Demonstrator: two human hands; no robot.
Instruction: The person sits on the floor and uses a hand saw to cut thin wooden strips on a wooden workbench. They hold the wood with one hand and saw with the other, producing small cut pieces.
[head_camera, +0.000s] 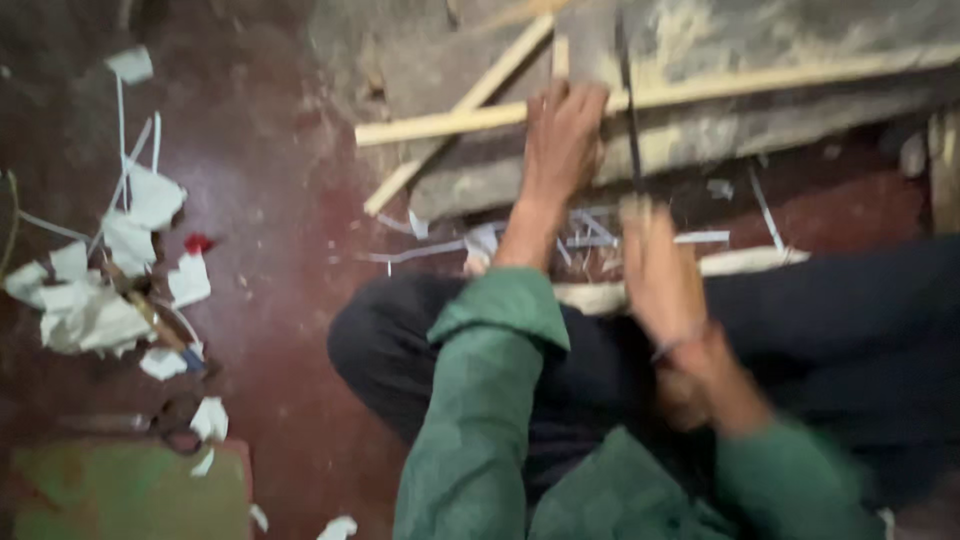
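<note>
Head view: a long pale wooden strip (700, 88) lies across a grey, worn slab (760, 40) at the top of frame. Left hand (563, 135) presses down on the strip, fingers spread flat over it. Right hand (660, 275), blurred, is closed around a thin dark tool (630, 110) standing upright just beside the left hand. Further strips (460, 105) cross at an angle. White paper scraps (100, 290) litter the dark red floor (280, 300), well apart to the left.

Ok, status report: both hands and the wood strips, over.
Left hand pressing down on wooden strips. Right hand blurred, gripping thin dark tool. Paper scraps lie apart, left.
</note>
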